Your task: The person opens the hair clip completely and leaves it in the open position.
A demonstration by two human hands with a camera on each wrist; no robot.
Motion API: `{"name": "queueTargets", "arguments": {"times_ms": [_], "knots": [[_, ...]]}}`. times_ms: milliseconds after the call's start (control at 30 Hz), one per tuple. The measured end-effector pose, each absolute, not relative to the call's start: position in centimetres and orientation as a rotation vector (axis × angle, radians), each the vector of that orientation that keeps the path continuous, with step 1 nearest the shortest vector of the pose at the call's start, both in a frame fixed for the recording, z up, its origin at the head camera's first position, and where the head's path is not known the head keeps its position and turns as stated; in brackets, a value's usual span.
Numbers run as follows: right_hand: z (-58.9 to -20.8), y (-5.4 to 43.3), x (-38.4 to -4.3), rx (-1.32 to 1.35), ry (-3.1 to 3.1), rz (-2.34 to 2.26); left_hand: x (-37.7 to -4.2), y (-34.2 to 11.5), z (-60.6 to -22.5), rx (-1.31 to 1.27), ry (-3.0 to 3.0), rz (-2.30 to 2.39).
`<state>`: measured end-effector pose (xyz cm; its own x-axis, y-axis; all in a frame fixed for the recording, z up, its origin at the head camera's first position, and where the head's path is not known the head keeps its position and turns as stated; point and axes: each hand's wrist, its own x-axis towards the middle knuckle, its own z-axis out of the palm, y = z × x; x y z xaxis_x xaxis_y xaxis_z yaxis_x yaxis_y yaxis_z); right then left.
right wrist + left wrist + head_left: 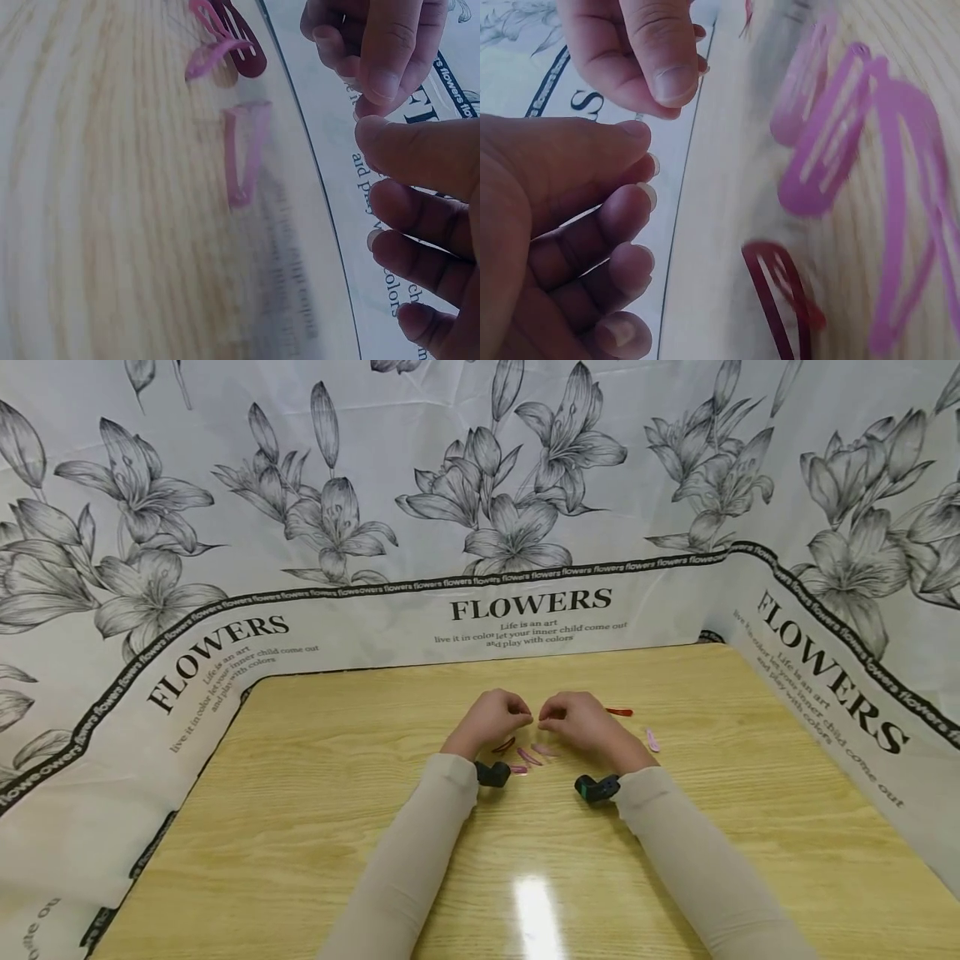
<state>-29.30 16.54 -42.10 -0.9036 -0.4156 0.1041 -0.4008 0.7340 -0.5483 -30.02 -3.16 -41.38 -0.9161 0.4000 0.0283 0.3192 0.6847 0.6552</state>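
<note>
My left hand [495, 720] and right hand [581, 722] face each other above the table, fingertips a small gap apart. Each has its thumb against the index finger and the other fingers curled; nothing shows between them in any view. Below lies a loose group of snap hair clips: a dark red one [759, 259], a pale pink one [787, 124], a purple-pink one [802, 195] and a longer purple-pink one [891, 187] closest to the left wrist camera. In the right wrist view, a pink clip [231, 150] lies apart from the cluster.
A red hair clip [619, 712] and a pink one [652, 740] lie right of my right hand. The wood-grain table [337, 827] is bordered at the back and sides by a flower-printed cloth [375, 635]. Black wrist cameras [597, 788] sit under both wrists.
</note>
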Motion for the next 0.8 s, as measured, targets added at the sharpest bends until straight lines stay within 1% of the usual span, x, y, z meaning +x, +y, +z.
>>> {"name": "queueTargets", "arguments": {"times_ms": [567,800], "knots": [[-40.9,19.8,-30.3,-0.680,2.979,-0.796,-31.3,0.1,-40.8,0.640,2.797,1.000],[-40.6,21.4,-30.5,-0.616,2.994,-0.783,-31.3,1.6,-40.4,0.653,2.802,0.952]]}}
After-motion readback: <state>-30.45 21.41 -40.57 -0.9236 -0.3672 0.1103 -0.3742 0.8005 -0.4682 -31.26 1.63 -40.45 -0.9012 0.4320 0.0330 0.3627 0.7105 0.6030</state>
